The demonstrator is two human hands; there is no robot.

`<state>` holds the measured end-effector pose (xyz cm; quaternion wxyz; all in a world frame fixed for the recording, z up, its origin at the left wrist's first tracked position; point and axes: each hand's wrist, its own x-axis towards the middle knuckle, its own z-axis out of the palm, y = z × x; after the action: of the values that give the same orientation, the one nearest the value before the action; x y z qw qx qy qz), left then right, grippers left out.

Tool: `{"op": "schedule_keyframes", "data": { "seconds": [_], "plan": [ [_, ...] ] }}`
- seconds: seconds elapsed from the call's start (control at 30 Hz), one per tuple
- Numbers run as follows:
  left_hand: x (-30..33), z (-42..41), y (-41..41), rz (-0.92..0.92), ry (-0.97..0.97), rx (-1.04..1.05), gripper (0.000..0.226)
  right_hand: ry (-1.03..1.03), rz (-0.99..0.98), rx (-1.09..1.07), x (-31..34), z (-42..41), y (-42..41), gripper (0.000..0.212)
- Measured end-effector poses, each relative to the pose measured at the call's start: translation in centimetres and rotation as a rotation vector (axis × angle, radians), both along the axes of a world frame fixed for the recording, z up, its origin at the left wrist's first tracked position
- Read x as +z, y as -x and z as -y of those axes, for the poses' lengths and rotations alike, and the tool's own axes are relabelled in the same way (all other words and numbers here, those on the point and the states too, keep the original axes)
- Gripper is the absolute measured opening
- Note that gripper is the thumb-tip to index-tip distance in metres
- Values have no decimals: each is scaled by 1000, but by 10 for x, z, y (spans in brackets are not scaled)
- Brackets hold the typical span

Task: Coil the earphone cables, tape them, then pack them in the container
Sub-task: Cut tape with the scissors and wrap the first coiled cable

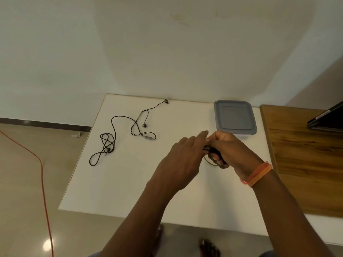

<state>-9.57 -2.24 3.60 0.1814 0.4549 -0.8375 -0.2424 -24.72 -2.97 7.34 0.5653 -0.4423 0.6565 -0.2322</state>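
Both hands meet over the right-centre of the white surface point(130, 182), just near of the container. The right hand point(230, 151) has its fingers curled round a small dark bundle of earphone cable point(213, 150), of which only a short black piece and a thin loop hanging below the fingers can be seen. An orange band point(259, 173) sits on that wrist. The left hand point(183, 160) reaches in from the left, its fingers stretched toward the same bundle and touching the right hand; whether its fingertips pinch the cable is hidden behind the hand itself. A second earphone point(130, 130), black and uncoiled, lies sprawled on the far left part of the surface, one earbud near the far edge, the plug end tangled in loose loops toward the left edge. The container point(234, 117) stands at the far right of the surface with its grey lid on, close to the hands but apart from them. To the right lies a wooden board point(306, 154) carrying a dark flat object point(328, 117) at its far end. A red cord point(42, 173) runs along the floor at the left.
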Motion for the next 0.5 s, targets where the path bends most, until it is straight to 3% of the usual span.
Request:
{"op": "schedule_keyframes", "data": {
  "seconds": [0.13,0.33,0.5],
  "plan": [
    [2,1,0,14,252,-44,58,-32,173,-33,9,-4,9,33],
    [-2,-1,4,-21,308,-32,54,-141,211,-70,8,-5,12,45],
    [0,-2,6,-17,218,-12,26,-91,85,-132,0,0,9,19]
  ]
}}
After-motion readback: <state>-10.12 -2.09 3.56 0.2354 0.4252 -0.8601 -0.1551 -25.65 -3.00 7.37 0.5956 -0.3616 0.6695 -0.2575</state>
